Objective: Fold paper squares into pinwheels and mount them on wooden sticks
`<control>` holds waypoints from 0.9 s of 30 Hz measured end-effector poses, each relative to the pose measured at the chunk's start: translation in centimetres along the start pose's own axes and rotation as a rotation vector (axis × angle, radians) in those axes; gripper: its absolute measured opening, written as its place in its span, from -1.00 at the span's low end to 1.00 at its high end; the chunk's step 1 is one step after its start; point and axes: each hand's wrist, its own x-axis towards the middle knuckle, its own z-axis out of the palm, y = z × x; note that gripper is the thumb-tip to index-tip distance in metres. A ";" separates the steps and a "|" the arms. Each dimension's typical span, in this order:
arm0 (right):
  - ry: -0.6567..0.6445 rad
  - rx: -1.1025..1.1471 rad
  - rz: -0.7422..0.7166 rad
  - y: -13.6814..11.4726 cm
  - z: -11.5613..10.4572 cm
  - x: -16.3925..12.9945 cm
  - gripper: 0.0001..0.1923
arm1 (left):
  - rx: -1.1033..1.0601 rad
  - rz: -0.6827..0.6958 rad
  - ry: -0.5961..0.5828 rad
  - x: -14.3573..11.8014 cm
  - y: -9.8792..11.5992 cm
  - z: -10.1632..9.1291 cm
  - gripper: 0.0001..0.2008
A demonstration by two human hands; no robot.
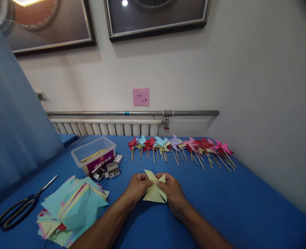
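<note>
Scissors [18, 207] and a paper stack [72, 211] lie left on the blue surface [246, 200]. The left hand [138, 186] and right hand [172, 190] pinch a folded yellow paper [154, 195] between them, fingertips meeting at its centre. Finished pinwheels [181, 147] line the wall beyond.

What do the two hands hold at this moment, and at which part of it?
Both hands hold one pale yellow paper pinwheel piece. The left hand and the right hand pinch its folded points near the centre, while its lower part rests on the blue table.
</note>
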 end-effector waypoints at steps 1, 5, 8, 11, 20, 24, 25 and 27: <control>0.005 0.000 -0.002 0.1 -0.1 0.1 -0.60 | 0.004 0.005 0.003 0.0 0.1 0.0 -0.74; 0.021 0.003 -0.006 0.2 -0.2 0.2 -0.60 | 0.000 0.011 -0.004 0.0 0.1 0.0 -0.70; 0.023 0.006 -0.007 0.2 -0.2 0.2 -0.60 | 0.043 0.031 0.029 0.1 -0.2 0.1 -0.67; 0.019 0.008 -0.011 0.1 -0.2 0.2 -0.61 | 0.099 0.062 0.034 0.1 -0.4 0.1 -0.62; -0.024 0.021 -0.028 -0.1 -0.1 -0.2 -0.63 | 0.122 0.068 0.053 0.1 -0.3 0.3 -0.59; -0.011 -0.025 -0.041 0.1 -0.2 -0.1 -0.61 | 0.109 0.075 0.061 0.0 -0.3 0.4 -0.56; -0.008 -0.046 -0.049 0.2 -0.3 0.0 -0.61 | 0.104 0.070 0.063 -0.1 -0.3 0.5 -0.56; -0.005 -0.079 -0.059 0.4 -0.5 0.2 -0.62 | 0.097 0.062 0.066 -0.1 -0.2 0.5 -0.55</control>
